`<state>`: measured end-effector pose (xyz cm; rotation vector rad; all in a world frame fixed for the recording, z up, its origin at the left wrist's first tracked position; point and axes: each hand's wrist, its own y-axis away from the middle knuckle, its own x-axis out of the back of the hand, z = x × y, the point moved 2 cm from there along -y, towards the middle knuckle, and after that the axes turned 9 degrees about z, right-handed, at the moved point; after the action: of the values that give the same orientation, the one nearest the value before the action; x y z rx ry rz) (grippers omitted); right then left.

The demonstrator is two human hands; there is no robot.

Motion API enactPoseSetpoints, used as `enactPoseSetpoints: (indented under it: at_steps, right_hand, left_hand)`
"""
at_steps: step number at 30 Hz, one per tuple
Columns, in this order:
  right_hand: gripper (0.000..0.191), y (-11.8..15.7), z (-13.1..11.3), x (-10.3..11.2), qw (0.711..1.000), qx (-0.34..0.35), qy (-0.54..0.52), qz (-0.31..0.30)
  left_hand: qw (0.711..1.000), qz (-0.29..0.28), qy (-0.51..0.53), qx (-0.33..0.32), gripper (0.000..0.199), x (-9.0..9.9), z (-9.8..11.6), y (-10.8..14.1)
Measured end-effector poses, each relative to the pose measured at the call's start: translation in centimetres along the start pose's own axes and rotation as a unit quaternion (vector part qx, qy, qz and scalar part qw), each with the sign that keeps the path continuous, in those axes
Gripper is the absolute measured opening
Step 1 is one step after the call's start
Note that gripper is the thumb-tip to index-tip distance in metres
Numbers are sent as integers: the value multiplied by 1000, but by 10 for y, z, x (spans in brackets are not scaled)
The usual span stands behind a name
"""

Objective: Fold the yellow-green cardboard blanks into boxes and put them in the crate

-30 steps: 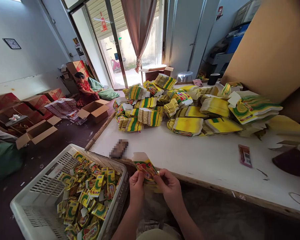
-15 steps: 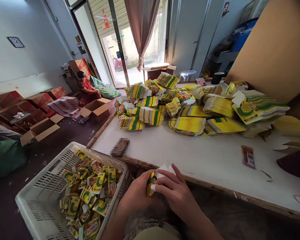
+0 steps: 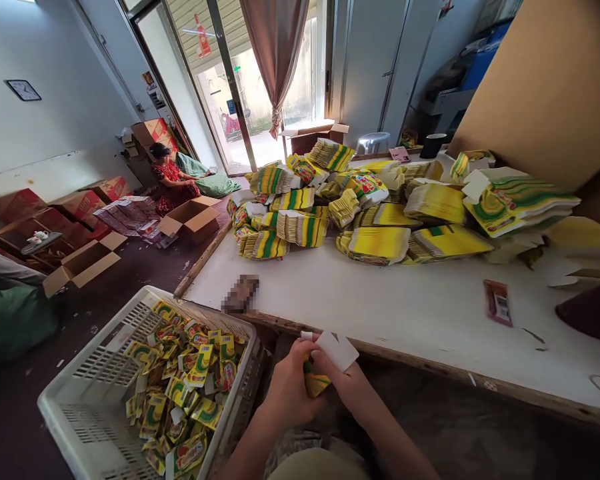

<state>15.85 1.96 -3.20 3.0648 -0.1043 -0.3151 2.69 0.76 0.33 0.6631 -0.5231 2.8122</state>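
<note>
Both my hands meet in front of me at the table's near edge. My left hand (image 3: 293, 383) is closed round a small yellow and green carton (image 3: 316, 383), its fingers bent over the far side. Against the same carton, my right hand (image 3: 345, 387) is closed too, with white flaps (image 3: 339, 350) sticking up by its fingers. To the left, a white plastic crate (image 3: 75, 383) holds many small yellow cartons (image 3: 200, 367). Beyond my hands, stacks of flat yellow and green cartons (image 3: 375, 243) lie on the white table (image 3: 380, 300).
A blurred-out dark object (image 3: 241, 293) lies at the table's left corner, a red packet (image 3: 498, 303) at the right. A person (image 3: 173, 180) in red sits on the floor at the back left, near open cardboard boxes (image 3: 193, 217).
My right hand has turned and drawn lower against the carton, and its white flaps now show more fully. The camera view has shifted slightly.
</note>
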Motion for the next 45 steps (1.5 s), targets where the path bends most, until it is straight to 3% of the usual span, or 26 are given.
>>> enactPoseSetpoints:
  at_steps: [3,6,9,15,17,22,26,31,36,41,45]
  right_hand:
    - [65,4,-2,3,998,22,47,-21]
    - [61,14,-9,2,984,100,134,-58]
    - [50,22,-15,-3,956,181,211,-93]
    - [33,10,-16,3,938,270,215,-39]
    - [32,7,-16,5,939,269,211,-43]
    - [42,10,-10,-4,927,219,278,-127]
    - [30,8,-18,-5,913,185,330,-150]
    - [20,2,-41,7,896,148,347,-234]
    - [20,1,-39,3,929,106,309,-174]
    - [64,0,-31,-9,962,118,210,-129]
    - [71,-5,-26,-15,957,148,225,-108]
  left_hand:
    - [999,-5,-11,31,55,-1,-7,1]
    - [999,-8,4,47,55,2,-13,-2]
    - [999,17,17,28,42,3,-15,-5]
    - [989,98,6,111,59,7,-20,1]
    - [987,104,-24,116,53,11,-20,2]
    - [986,80,-70,125,48,17,-22,2]
    - [988,63,-73,124,62,21,-24,0]
    - [986,-10,-106,125,79,23,-23,-3]
    - [981,-30,-162,104,76,23,-20,-4]
    - [979,-32,-165,115,74,28,-18,-6]
    - [980,-19,-170,102,69,38,-23,-6]
